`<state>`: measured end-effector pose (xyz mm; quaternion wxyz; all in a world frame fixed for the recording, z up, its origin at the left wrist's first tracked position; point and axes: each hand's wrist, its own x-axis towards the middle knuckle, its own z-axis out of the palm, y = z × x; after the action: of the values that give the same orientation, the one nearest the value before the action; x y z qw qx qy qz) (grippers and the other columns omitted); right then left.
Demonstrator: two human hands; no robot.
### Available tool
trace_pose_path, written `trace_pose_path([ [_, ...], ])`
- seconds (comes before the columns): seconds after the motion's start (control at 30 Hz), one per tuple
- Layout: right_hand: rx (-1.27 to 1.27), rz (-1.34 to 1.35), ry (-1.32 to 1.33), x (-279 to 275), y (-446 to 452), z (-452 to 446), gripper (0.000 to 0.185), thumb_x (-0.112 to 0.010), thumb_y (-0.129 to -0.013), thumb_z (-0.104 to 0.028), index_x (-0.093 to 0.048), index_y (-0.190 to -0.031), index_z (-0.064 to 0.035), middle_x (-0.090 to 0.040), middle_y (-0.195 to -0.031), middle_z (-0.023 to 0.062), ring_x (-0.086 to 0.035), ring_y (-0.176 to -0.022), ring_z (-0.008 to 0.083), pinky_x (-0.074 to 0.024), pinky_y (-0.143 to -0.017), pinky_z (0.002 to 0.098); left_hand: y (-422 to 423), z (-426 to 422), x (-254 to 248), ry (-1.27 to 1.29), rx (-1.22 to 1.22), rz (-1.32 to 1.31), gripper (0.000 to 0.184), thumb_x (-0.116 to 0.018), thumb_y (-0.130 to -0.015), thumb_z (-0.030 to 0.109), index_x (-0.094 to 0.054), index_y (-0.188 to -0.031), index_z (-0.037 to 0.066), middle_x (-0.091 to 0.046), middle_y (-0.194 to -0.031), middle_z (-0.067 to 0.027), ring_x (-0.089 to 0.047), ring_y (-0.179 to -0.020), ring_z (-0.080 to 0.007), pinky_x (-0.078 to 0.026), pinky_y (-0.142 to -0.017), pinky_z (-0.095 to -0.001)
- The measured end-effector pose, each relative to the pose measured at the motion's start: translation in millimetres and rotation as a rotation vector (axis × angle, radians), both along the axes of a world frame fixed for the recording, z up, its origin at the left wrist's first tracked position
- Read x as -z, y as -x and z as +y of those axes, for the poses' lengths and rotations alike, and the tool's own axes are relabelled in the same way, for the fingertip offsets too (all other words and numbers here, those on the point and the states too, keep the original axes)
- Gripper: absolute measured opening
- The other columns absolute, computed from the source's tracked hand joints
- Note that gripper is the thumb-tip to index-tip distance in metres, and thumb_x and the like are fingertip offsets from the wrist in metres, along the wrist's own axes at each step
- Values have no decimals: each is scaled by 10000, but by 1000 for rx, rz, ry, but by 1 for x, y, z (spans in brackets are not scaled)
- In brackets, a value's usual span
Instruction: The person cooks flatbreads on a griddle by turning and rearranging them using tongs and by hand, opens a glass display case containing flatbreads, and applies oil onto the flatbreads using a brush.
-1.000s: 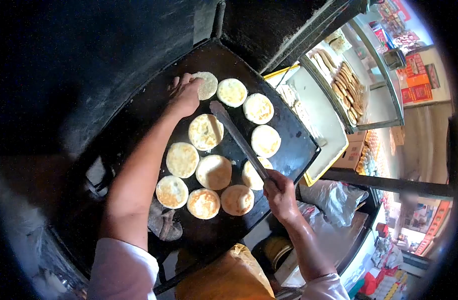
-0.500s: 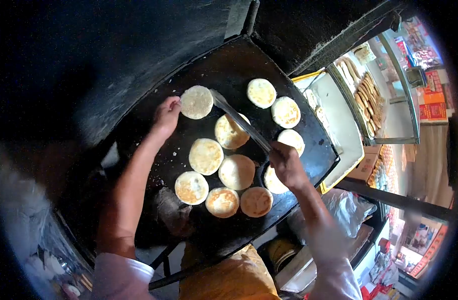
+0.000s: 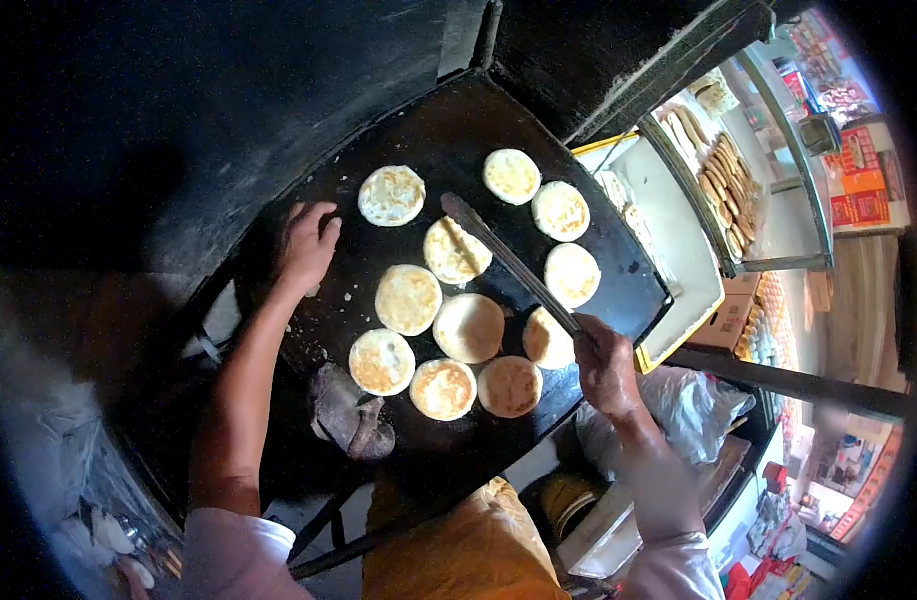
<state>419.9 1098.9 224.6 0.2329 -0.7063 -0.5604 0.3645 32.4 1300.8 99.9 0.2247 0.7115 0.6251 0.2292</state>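
Observation:
Round flatbreads lie spread over a dark griddle (image 3: 488,110), several of them browned on top. My left hand (image 3: 306,245) is over the griddle's left side, fingers apart and holding nothing. Just to its right lies the farthest-left flatbread (image 3: 391,196), pale with brown spots. In my right hand (image 3: 608,368) are long metal tongs (image 3: 518,268), pointing up and left. Their tips pass over the edge of a browned flatbread (image 3: 456,252), and I cannot tell whether they touch it. The right hand is beside a partly shaded flatbread (image 3: 549,340).
A dark crumpled cloth (image 3: 348,415) lies at the griddle's near left edge. To the right stands a white tray with a yellow rim (image 3: 693,310), then a glass case holding long breads (image 3: 730,190). A plastic bag (image 3: 698,405) is by my right forearm. Dark walls rise behind.
The upper-left flatbread has been turned over and now shows a spotted side. My left hand has let go of it and moved left. The tongs have drawn back from it, down and right.

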Motion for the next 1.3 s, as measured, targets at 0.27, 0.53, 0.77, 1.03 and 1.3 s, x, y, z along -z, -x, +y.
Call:
trace_pose_path([
  [0.27,-273,-538,-145,-11,-1,-21,273,-578,-902,-60,-629,-1171,-68,-649,-836,173,-645,-716,391,-520,-602,443,-76,18,1,-43,7,294,353,-615,-846,118,-648,-1171,253,-403,-1468,-59,-375,-1321,-331,-332,-1068,-501],
  [0.53,-175,-628,-113,-25,-25,-64,323,-550,-895,-103,-605,-1213,-94,-662,-871,163,-653,-682,380,-524,-591,465,-112,-7,7,49,228,71,365,-575,-805,31,-701,-1050,269,-344,-1509,-41,-333,-1321,-361,-284,-1123,-418],
  [0.77,-54,-459,-76,-45,-33,-101,283,-569,-874,-50,-640,-1148,-54,-658,-878,194,-661,-735,385,-528,-630,435,-147,-49,-20,56,523,120,368,-575,-839,6,-699,-1090,246,-317,-1538,-48,-279,-1400,-346,-250,-1148,-468],
  [1.03,148,-555,-74,1,-63,1,241,-486,-929,-97,-626,-1123,-64,-651,-877,275,-644,-809,453,-512,-675,516,-43,-133,-59,110,339,131,829,-770,-767,266,-351,-1469,128,-261,-1545,-136,-258,-1397,-381,-255,-1130,-533],
  [1.3,-142,-603,-220,26,-6,73,275,-510,-927,-145,-631,-1167,-89,-665,-1007,230,-653,-880,423,-535,-727,475,4,-224,-43,337,77,304,1006,-801,-729,370,-227,-1513,109,-212,-1561,-147,-232,-1400,-409,-211,-1109,-603],
])
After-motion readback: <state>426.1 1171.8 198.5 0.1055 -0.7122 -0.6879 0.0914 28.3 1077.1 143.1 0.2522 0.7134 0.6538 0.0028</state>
